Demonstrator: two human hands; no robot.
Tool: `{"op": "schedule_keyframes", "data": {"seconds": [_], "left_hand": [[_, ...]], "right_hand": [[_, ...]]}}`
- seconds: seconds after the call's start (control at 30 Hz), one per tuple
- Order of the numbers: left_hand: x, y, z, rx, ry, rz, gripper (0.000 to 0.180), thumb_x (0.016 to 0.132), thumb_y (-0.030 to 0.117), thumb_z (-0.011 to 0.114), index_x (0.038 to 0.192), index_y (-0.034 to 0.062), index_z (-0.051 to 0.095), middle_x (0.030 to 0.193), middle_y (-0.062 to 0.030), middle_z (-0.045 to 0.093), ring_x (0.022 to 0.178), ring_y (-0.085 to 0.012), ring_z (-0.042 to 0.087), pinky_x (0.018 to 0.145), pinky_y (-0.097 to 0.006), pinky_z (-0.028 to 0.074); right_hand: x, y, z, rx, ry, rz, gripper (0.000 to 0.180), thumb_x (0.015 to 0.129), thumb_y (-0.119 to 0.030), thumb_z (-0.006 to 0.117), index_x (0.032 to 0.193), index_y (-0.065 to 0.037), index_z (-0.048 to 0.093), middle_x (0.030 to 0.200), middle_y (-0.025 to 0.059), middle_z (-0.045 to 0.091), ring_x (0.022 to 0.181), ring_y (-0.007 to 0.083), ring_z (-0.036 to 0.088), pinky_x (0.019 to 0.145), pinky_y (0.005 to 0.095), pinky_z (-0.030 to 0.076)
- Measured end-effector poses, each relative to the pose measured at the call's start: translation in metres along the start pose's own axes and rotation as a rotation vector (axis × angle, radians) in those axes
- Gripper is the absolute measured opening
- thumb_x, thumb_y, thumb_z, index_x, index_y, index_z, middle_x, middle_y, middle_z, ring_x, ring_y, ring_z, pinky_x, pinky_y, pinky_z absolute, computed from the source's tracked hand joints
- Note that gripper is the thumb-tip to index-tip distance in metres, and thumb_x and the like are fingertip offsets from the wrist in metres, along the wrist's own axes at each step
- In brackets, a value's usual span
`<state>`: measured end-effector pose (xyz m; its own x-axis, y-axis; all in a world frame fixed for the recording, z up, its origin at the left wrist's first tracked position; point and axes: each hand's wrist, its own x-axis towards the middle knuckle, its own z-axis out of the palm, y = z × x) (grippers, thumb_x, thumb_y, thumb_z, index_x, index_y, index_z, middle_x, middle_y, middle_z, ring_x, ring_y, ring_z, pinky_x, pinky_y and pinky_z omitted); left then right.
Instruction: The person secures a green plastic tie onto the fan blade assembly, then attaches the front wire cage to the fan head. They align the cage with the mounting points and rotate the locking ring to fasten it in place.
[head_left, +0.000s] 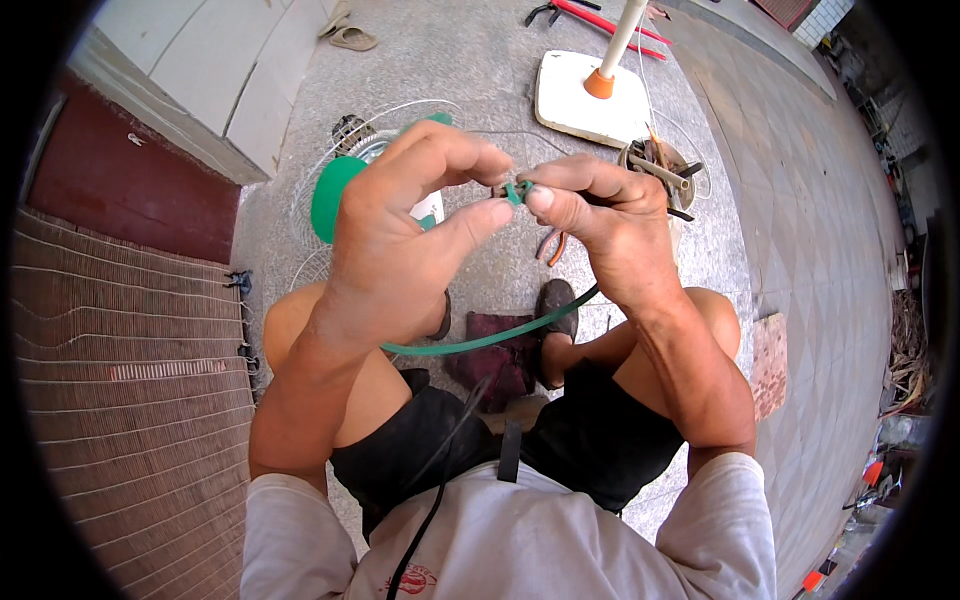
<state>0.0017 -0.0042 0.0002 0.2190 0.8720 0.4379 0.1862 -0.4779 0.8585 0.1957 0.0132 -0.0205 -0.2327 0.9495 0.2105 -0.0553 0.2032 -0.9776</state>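
In front of me, at chest height, my left hand (405, 215) and my right hand (608, 215) are brought close together, fingers closed in a pinch. Between the fingertips is a small green piece (515, 192), with a dark bit beside it at the left fingertips. A long, thin green strip (490, 345) curves below the hands. Its right end passes behind my right wrist and its left end behind my left forearm, so I cannot tell whether it joins the small piece. Partly hidden behind my left hand is a green disc (335, 198) with coiled wire around it.
Pliers (550, 246) with orange handles lie on the stone floor beyond my knees. A container of tools (660, 165) stands at right, near a white square base (570, 95) carrying a pole. Red-handled cutters (615, 28) lie farther off. A rolled-slat mat (130, 400) is at left.
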Motion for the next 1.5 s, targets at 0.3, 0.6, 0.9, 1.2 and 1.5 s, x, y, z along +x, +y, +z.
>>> {"op": "schedule_keyframes", "data": {"seconds": [0.3,0.6,0.9,1.2,1.5], "left_hand": [[-0.003,0.004,-0.005,-0.074,-0.066,-0.116,0.015,0.088,-0.005,0.061,0.102,-0.0056,0.063,0.101,-0.0076,0.059,0.094,-0.0131,0.061,0.083,-0.026,0.050],[-0.008,0.005,0.004,-0.128,-0.007,-0.083,0.017,0.085,-0.007,0.064,0.101,-0.0058,0.064,0.100,-0.0074,0.060,0.092,-0.0118,0.061,0.081,-0.024,0.050],[-0.006,-0.001,0.008,-0.136,0.093,-0.188,0.008,0.087,0.000,0.066,0.095,-0.0031,0.066,0.084,-0.0039,0.063,0.078,-0.0091,0.063,0.067,-0.021,0.050],[-0.004,-0.002,0.008,-0.122,0.138,-0.170,0.007,0.087,0.000,0.066,0.094,-0.0016,0.066,0.083,-0.0028,0.063,0.077,-0.0079,0.060,0.067,-0.021,0.048],[-0.004,0.001,0.010,-0.225,0.192,-0.184,0.006,0.087,0.000,0.067,0.091,-0.0032,0.064,0.087,-0.0033,0.064,0.079,-0.0080,0.060,0.069,-0.022,0.048]], "right_hand": [[0.002,0.004,-0.007,0.255,-0.019,0.125,0.016,0.082,-0.012,0.076,0.095,-0.002,0.074,0.084,0.0042,0.070,0.077,0.0113,0.062,0.072,0.0259,0.050],[0.003,0.010,-0.014,0.479,-0.117,0.187,0.020,0.083,-0.009,0.075,0.100,0.000,0.071,0.087,0.0085,0.070,0.080,0.0154,0.065,0.075,0.0281,0.052],[0.002,0.009,-0.005,0.355,-0.054,0.118,0.014,0.081,-0.008,0.077,0.090,-0.002,0.069,0.083,0.0055,0.068,0.073,0.0114,0.064,0.069,0.0242,0.052],[0.000,0.009,-0.002,0.115,-0.014,-0.005,0.014,0.083,-0.010,0.076,0.092,-0.002,0.070,0.080,0.0014,0.068,0.073,0.0067,0.059,0.066,0.0210,0.047],[-0.003,0.002,-0.003,-0.046,0.031,-0.069,0.015,0.083,-0.010,0.077,0.093,-0.002,0.070,0.080,-0.0002,0.067,0.074,0.0054,0.058,0.066,0.0206,0.046]]}}
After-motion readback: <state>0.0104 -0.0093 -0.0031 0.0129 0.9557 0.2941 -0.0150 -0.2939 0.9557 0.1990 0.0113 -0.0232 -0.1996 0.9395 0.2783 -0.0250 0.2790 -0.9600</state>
